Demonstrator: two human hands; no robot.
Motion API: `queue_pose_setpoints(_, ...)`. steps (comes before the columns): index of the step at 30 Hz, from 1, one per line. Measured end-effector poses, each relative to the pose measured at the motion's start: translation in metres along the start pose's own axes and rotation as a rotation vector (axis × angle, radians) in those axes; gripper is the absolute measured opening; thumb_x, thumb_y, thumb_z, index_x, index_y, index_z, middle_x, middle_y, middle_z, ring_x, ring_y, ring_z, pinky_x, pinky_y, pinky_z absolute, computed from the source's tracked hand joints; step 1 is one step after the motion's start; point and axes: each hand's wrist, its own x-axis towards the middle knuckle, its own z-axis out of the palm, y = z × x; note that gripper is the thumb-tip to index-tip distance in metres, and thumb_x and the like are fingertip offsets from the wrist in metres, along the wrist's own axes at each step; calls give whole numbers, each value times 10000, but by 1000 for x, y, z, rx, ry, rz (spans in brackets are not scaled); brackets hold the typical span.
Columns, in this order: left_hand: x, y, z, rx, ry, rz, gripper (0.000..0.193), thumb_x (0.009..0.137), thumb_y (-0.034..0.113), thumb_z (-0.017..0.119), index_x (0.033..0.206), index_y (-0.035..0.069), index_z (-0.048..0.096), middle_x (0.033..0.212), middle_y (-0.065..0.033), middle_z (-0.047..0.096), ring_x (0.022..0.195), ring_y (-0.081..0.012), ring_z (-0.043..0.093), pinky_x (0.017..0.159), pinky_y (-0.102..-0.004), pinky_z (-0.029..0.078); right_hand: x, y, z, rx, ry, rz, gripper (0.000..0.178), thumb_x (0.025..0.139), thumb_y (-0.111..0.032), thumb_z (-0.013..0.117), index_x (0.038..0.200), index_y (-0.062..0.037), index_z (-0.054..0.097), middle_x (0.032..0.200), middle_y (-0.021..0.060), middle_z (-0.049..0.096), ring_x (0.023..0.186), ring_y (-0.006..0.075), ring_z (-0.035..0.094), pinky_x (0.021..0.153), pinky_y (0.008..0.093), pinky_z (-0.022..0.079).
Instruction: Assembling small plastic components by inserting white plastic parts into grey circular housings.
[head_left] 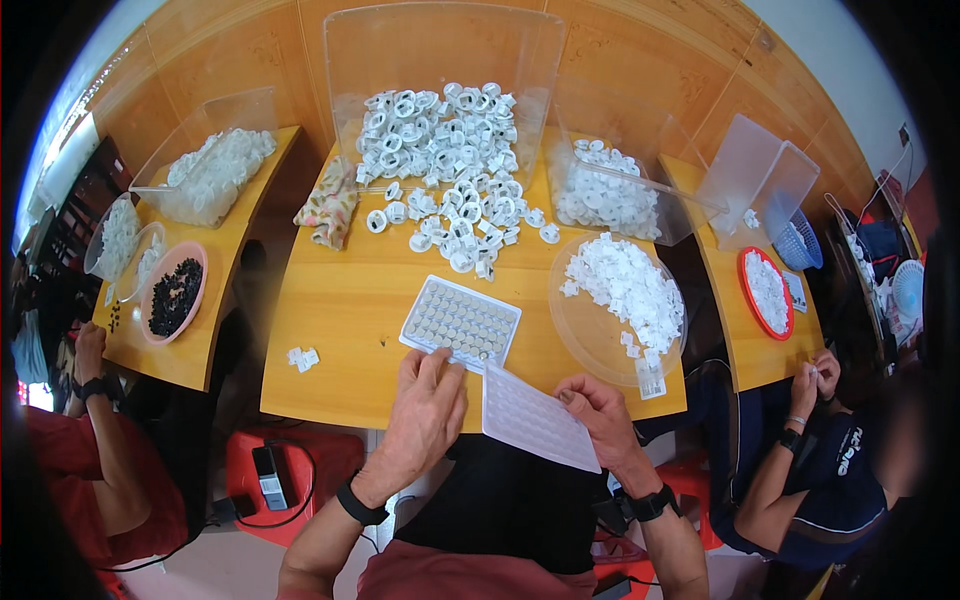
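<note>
A white plastic tray [513, 311] with rows of round silver discs, like button cells, lies tilted on the table in front of me. My left hand [428, 402] is at its near edge, fingers bent over the rim and closed there; the thumb's tip is hard to see. My right hand [604, 420] pinches the upper right edge of a second white tray [535, 418], thin and with rows of round dimples. That sheet-like tray tilts over the table's front edge, its left corner close to the first tray.
A clear bin [445, 40] of white round housings [440, 135] stands at the back, some spilled forward. A clear round dish [575, 345] of small white parts is at right; a few white pieces [302, 358] lie left. People sit at both side tables, one's hands [815, 385] at right.
</note>
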Motion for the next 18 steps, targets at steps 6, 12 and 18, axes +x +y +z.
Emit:
queue_pose_setpoints(6,-2,4,0,26,-5,9,309,787,15,589,1078,-81,544,1149,-246,488,1047,-424,435,924,-451,388,0,1,-2,-3,-1,10,142,930,-126,581,968,10,595,847,-29,568,766,27,490,687,179,402)
queue_pose_setpoints(12,-2,10,4,54,7,4,318,783,38,598,1070,-92,554,1148,-254,486,1053,-425,436,961,-476,356,-2,0,-2,-60,18,-6,162,924,-157,595,953,3,596,835,-25,571,755,26,495,677,182,402)
queue_pose_setpoints(18,-5,15,-2,-91,75,-32,310,774,29,605,1070,-56,568,1166,-261,466,1079,-420,441,930,-451,394,-2,20,-9,-16,125,24,149,922,-146,592,962,-3,603,827,-26,582,739,27,506,658,180,413)
